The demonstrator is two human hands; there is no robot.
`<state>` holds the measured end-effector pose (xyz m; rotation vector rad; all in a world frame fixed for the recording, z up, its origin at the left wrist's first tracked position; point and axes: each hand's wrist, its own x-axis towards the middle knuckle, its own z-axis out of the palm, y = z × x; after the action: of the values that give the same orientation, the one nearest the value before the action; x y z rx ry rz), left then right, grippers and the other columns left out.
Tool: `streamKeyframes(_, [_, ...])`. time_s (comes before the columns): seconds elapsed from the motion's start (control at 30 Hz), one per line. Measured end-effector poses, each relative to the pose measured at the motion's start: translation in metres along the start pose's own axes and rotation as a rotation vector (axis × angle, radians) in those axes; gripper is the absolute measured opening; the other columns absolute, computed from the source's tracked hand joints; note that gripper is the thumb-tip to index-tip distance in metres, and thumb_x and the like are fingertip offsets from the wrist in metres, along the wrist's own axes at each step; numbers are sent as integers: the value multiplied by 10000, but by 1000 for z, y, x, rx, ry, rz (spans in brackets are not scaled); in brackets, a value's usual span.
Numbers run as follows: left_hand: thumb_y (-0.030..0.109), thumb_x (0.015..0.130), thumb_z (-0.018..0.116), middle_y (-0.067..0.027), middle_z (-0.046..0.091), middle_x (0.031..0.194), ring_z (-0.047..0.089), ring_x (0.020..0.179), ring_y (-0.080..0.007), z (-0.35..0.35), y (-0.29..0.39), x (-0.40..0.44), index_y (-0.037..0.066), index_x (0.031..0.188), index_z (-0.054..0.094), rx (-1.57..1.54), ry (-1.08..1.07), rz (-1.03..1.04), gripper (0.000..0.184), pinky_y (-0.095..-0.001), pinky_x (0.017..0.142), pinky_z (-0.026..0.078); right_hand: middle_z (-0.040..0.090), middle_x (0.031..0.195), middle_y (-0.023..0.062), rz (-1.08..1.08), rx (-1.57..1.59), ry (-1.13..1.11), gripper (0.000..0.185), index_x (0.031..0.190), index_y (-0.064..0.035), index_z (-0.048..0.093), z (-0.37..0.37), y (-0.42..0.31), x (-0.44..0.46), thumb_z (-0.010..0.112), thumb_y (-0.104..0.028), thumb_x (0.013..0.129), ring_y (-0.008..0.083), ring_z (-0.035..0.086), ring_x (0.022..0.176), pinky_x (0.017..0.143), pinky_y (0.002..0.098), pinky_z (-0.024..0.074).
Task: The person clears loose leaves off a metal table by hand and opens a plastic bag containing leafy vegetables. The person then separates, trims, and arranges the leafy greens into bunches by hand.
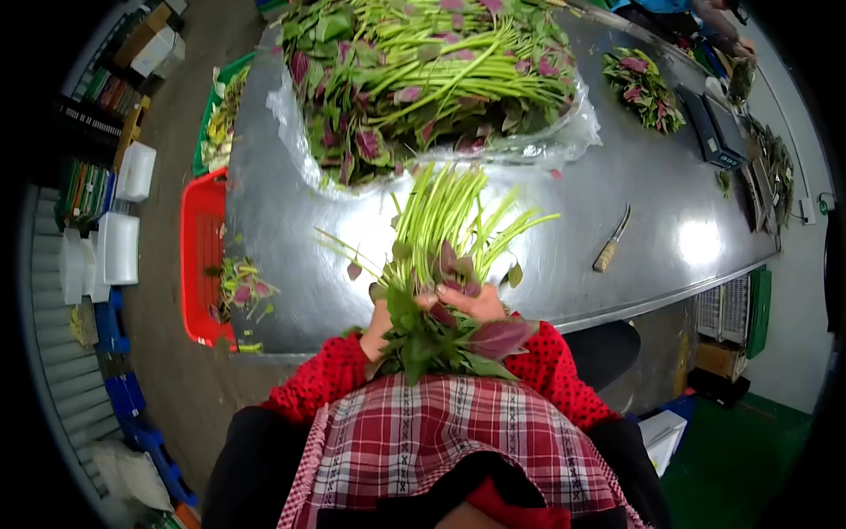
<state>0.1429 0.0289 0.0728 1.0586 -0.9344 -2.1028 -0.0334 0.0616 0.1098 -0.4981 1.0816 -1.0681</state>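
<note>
Both my hands close around a bunch of amaranth greens (pixel 441 216), held low over the table's front edge. Its pale green stems point away from me, and its green and purple leaves hang toward my apron. My left hand (pixel 379 328) wraps the left side, partly covered by leaves. On the right side, my right hand (pixel 476 304) grips with its thumb near the middle of the bunch. Just beyond lies a large heap of the same greens (pixel 441 70) on a clear plastic sheet (pixel 577 123). A small knife with a curved blade (pixel 606 256) rests to the right.
A red crate (pixel 196 256) and a green crate (pixel 201 145) stand by the left edge of the metal table (pixel 617 185). Leaf scraps (pixel 247 286) lie at its left corner. A smaller bunch (pixel 643 93) and a scale (pixel 716 128) are at right. Another person (pixel 679 13) works beyond.
</note>
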Motion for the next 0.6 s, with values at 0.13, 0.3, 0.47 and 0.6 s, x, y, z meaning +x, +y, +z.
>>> streamKeyframes(0.13, [222, 883, 677, -63, 635, 1042, 592, 940, -115, -39, -83, 52, 12, 1110, 627, -170, -267, 84, 313, -267, 816, 489, 646, 1089, 118, -103, -115, -99, 440, 1335, -58, 471, -40, 84, 45, 602, -97, 917, 217, 623, 940, 824, 338, 510])
streamKeyframes(0.3, [253, 861, 710, -5, 629, 1009, 569, 906, -92, -37, 25, 26, 30, 1092, 636, 343, -85, -161, 330, -242, 775, 465, 629, 1062, 88, 41, -62, -95, 388, 1337, -54, 435, 13, 1, 23, 524, -85, 961, 208, 606, 934, 812, 296, 496])
streamKeyframes(0.47, [109, 770, 750, -48, 671, 1007, 614, 882, -119, -44, 174, 20, 7, 1080, 651, 812, -264, -73, 342, -274, 789, 495, 579, 1212, 199, -526, -776, 75, 492, 1256, -14, 524, 76, 14, 53, 443, -408, 973, 327, 549, 1097, 964, 415, 401])
streamKeyframes(0.6, [105, 763, 767, -60, 586, 1246, 567, 1068, -159, -44, 206, -13, 33, 1282, 524, 892, -544, -118, 577, -337, 935, 469, 527, 1286, 183, -523, -424, -471, 524, 1306, 7, 455, 97, 4, 19, 435, -398, 973, 315, 487, 1200, 1058, 420, 350])
